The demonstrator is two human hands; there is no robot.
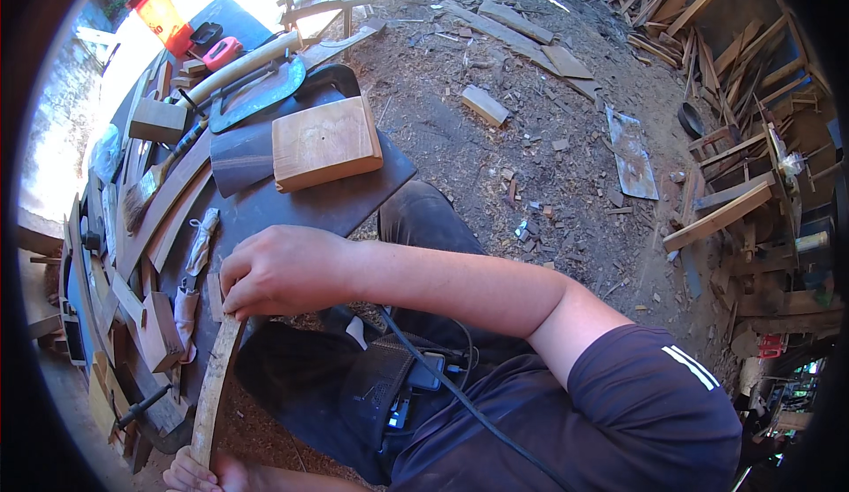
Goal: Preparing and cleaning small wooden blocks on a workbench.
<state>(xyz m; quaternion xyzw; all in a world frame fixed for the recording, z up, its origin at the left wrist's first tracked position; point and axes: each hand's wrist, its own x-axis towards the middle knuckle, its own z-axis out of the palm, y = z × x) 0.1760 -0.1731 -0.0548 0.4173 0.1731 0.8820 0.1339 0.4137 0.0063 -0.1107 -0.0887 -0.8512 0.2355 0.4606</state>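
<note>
A narrow, rough wooden strip (215,390) runs between my two hands beside the bench. My right hand (285,266) is closed over its upper end, fingers bent down round the wood. A small flat wood piece (214,297) shows by those fingertips; whether it is gripped with the strip or only lies behind it, I cannot tell. Near the lower edge of the picture, my left hand (205,472) wraps its fingers round the strip's other end. On the bench's dark top (354,205), just beyond my right hand, rests a smooth, thick wooden block (323,143).
Left on the bench lie a paintbrush (141,196), a blue-framed saw (256,94), a red tape measure (221,53), a clamp (164,430) and several offcuts. An orange container (159,19) stands behind. Scraps cover the ground; stacked boards (716,213) fill the right. A cable (451,386) crosses my body.
</note>
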